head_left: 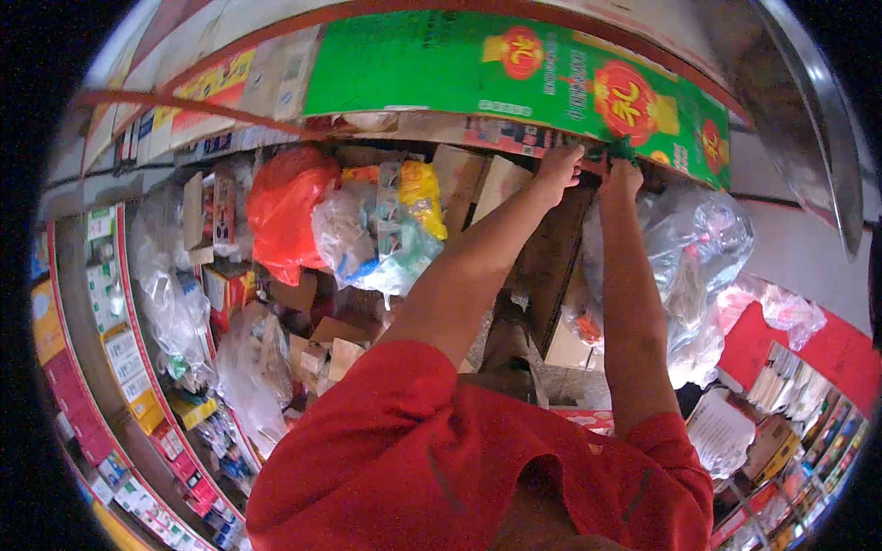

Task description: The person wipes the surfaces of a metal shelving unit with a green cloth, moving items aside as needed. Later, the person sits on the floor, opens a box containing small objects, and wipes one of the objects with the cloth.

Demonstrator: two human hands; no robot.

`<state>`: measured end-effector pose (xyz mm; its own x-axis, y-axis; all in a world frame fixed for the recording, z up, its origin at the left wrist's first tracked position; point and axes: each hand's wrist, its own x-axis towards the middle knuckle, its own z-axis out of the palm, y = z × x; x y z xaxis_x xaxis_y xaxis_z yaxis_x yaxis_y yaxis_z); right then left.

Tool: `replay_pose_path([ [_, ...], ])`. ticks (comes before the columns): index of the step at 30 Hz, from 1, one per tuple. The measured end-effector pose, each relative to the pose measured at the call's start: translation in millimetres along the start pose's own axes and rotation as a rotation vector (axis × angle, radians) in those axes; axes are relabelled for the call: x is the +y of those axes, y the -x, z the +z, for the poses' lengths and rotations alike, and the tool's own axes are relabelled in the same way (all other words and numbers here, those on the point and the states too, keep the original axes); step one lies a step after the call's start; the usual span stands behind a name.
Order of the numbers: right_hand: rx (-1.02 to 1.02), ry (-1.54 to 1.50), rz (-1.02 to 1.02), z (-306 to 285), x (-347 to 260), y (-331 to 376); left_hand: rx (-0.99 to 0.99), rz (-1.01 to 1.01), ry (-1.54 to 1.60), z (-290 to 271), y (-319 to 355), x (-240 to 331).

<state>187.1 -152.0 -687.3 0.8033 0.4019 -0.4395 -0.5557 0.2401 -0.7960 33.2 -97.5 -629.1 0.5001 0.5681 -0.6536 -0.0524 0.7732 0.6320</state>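
Both my arms reach forward to the space just under a large green cardboard panel (413, 69) with red and yellow lantern prints. My left hand (557, 173) is beside the panel's lower edge, fingers loosely bent and apart, with nothing visible in them. A short way to its right, my right hand (624, 176) is closed at a small dark green piece (622, 147), too dim to name. Between the hands lies a dark gap with a reddish strip. Bulky clear plastic bags (703, 243) sit right of my right forearm.
Left of my arms are a red plastic bag (289, 207), a yellow package (422, 197) and open cardboard boxes (335, 344). Shelves with small boxed goods (129, 354) line the far left. A curved metal edge (818, 138) is at upper right. Papers (721, 430) lie at lower right.
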Motion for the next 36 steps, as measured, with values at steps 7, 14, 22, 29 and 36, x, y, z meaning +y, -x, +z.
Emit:
replay_pose_path([
  [7,0.156,0.228,0.141,123.4,86.3,88.3,0.067,0.089,0.154,-140.0,13.0,46.0],
  [14,-0.416,1.452,-0.464,218.2,181.1,171.3,-0.002,0.223,0.311,-260.2,29.5,107.8],
  [22,-0.155,0.232,0.474,359.4,277.3,264.6,0.222,0.211,0.48,-436.2,49.0,124.0],
  [29,-0.338,0.226,0.602,435.5,350.4,323.9,0.107,0.447,0.545,-546.4,99.5,63.2],
  [36,-0.938,0.408,0.702,398.9,324.4,333.0,0.208,0.315,0.547,-538.6,180.9,95.7],
])
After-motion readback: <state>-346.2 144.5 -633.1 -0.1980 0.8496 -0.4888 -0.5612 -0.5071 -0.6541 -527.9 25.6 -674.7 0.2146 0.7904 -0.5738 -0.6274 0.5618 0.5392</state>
